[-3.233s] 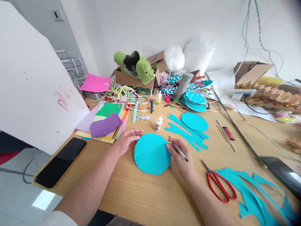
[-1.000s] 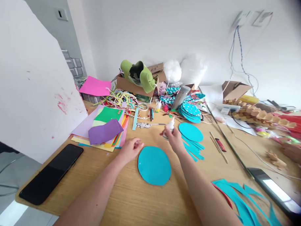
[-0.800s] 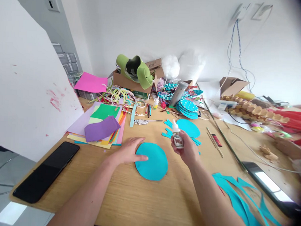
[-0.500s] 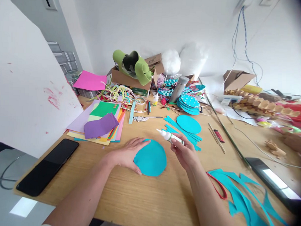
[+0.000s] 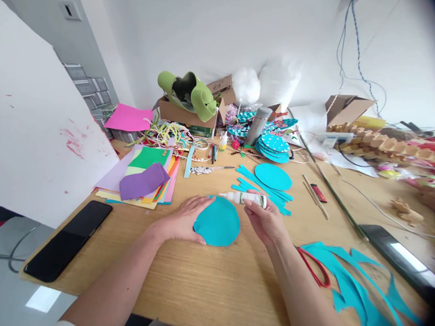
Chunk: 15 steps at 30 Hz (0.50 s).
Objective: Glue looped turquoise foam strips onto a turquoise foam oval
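My left hand (image 5: 187,219) grips the left edge of a round blue paper circle (image 5: 220,222), fingers at its upper rim and thumb at its lower rim. Held in my right hand (image 5: 267,222) is a white squeeze bottle of glue (image 5: 250,199) with a narrow nozzle. It lies nearly level, its tip pointing left over the circle's upper edge. A second blue circle (image 5: 273,176) and several blue paper strips (image 5: 264,189) lie on the table behind the bottle. Red-handled scissors (image 5: 319,271) rest near my right forearm, partly hidden among blue paper scraps (image 5: 356,286).
Coloured paper sheets (image 5: 149,179) are stacked to the left, with a black phone (image 5: 68,241) in front of them. A craft knife (image 5: 212,170), a grey flask (image 5: 258,126) and a cardboard box (image 5: 186,118) stand or lie farther back. A long stick (image 5: 331,186) crosses the right side.
The glue bottle has moved left and tipped from slanted to nearly level, its nozzle now over the circle. My left hand stays on the circle. The view has shifted slightly.
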Each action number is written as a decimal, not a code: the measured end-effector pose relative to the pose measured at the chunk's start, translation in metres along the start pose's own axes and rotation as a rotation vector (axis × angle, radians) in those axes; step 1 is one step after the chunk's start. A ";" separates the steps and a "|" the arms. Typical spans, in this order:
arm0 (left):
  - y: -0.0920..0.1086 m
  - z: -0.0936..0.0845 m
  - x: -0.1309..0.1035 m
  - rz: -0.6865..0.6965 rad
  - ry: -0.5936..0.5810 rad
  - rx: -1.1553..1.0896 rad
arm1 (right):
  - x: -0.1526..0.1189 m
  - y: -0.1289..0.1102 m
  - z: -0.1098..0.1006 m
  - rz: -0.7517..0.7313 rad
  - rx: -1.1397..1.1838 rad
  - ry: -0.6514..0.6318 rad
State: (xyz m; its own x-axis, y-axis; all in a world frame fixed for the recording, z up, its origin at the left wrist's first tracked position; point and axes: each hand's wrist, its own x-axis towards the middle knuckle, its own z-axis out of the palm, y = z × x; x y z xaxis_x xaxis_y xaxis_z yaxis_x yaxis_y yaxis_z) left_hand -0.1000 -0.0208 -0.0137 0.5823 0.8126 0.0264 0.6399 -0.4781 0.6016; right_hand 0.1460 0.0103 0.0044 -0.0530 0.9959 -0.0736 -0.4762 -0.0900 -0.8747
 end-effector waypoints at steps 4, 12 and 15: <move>0.002 0.000 0.001 -0.030 0.013 -0.005 | -0.002 -0.001 0.005 -0.025 -0.014 -0.012; 0.000 0.001 0.002 -0.041 0.091 -0.029 | -0.002 -0.004 0.004 0.072 0.053 0.030; 0.001 0.001 0.001 -0.034 0.115 -0.027 | -0.002 -0.003 0.005 0.042 0.001 0.032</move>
State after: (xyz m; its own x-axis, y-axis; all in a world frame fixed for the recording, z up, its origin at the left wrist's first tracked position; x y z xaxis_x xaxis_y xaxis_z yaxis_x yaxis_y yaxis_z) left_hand -0.0986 -0.0204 -0.0138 0.4982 0.8617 0.0964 0.6438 -0.4421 0.6246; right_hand 0.1427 0.0083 0.0097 -0.0451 0.9911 -0.1251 -0.4753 -0.1315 -0.8699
